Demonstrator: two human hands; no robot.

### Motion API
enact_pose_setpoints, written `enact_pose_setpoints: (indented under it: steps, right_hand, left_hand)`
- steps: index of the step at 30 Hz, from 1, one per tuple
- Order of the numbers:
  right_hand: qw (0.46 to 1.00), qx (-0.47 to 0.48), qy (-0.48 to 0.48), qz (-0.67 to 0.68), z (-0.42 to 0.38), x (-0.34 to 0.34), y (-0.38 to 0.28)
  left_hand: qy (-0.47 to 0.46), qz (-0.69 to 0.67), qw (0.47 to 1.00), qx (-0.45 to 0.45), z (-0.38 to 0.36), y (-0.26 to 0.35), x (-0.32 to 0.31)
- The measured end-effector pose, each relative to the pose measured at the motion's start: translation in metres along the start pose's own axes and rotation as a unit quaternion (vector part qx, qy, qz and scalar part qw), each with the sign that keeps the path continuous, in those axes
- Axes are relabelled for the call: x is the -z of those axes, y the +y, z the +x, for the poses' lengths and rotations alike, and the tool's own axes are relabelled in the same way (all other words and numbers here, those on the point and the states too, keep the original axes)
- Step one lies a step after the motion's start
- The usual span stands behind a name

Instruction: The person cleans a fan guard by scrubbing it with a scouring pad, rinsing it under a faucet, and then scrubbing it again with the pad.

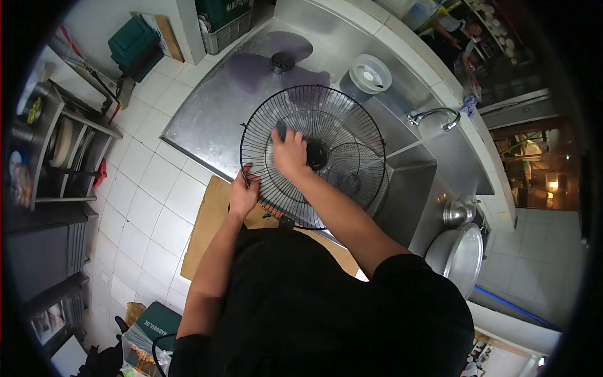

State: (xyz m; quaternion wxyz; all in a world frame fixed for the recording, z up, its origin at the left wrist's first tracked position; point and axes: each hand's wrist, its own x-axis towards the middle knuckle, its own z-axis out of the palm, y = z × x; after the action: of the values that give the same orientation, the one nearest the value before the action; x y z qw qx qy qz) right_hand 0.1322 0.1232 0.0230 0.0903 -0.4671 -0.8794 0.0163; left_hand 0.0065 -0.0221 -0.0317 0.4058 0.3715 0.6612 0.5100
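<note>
Steel counter [201, 119], black wire fan guard [330, 135] over its near edge and reaching across the sink side; purple fan blade [282, 61] flat on the metal beyond. Person's left hand [244, 193] grips the guard's rim; right hand [290, 154] pinches a dark pad [281, 129] at the wires.

"nabubulok" on lower-left green bin [158, 324]; likely same word on top green bin [221, 11], partly cut off.

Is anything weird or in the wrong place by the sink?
Nothing looks clearly broken, but the purple fan blades lie loose on the steel counter, apart from the wire grille under the right hand. Blades usually sit inside a grille.
</note>
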Motion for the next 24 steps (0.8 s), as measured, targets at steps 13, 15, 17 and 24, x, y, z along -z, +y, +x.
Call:
enact_pose_setpoints:
  steps: [13,15,17,24]
  right_hand:
    - [0.976,0.137,0.049,0.161,-0.040,-0.001,-0.014]
    - [0.977,0.128,0.010,0.168,-0.054,0.004,-0.019]
    - [0.976,0.163,-0.034,0.139,-0.080,0.013,-0.011]
    - [0.953,0.273,-0.057,0.116,-0.104,0.030,0.032]
  left_hand:
    - [0.026,0.080,0.996,-0.019,0.000,0.023,0.004]
    - [0.029,0.095,0.995,-0.017,0.001,0.021,0.005]
    - [0.034,0.103,0.994,-0.024,0.003,0.020,0.004]
    - [0.032,0.110,0.993,-0.036,0.000,0.030,0.007]
